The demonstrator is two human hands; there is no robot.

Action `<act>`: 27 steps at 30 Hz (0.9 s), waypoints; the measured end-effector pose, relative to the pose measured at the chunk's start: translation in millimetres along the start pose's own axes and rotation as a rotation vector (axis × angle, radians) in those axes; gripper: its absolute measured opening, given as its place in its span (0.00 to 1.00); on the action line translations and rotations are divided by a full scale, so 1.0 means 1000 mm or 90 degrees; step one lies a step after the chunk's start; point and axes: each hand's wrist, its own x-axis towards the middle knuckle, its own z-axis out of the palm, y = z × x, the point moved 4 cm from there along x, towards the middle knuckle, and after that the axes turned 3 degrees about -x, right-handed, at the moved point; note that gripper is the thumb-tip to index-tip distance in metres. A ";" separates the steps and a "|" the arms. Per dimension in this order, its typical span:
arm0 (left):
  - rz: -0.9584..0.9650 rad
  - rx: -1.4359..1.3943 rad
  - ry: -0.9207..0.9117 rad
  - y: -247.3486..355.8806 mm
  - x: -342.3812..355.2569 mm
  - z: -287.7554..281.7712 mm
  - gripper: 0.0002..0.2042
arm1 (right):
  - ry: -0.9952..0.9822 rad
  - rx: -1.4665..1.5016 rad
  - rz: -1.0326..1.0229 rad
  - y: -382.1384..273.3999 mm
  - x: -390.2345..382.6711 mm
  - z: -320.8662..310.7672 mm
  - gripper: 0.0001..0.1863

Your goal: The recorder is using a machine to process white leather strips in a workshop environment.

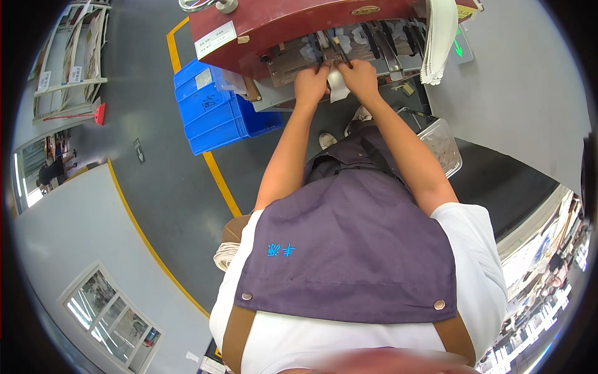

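Between the left hand and right hand, a white strip hangs at the worktop's front edge. Whether the curled fingers pinch it, I cannot tell; slack could skew it.

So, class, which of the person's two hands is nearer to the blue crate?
Left. The left hand is to the right of the blue crate; the right hand is farther right, on the far side of the white strip.

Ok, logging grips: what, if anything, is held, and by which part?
A white strip, seemingly by its upper part, between left hand and right hand; finger contact unclear.
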 end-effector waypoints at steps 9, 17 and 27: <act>-0.012 0.034 0.010 0.001 -0.004 0.004 0.19 | -0.006 -0.052 -0.019 -0.003 0.003 -0.002 0.26; 0.101 0.051 -0.002 -0.019 -0.001 0.002 0.19 | 0.088 -0.090 -0.288 -0.031 -0.015 -0.030 0.14; 0.129 -0.005 0.011 -0.027 0.001 0.004 0.14 | -0.100 -0.350 -0.221 -0.072 -0.011 -0.031 0.15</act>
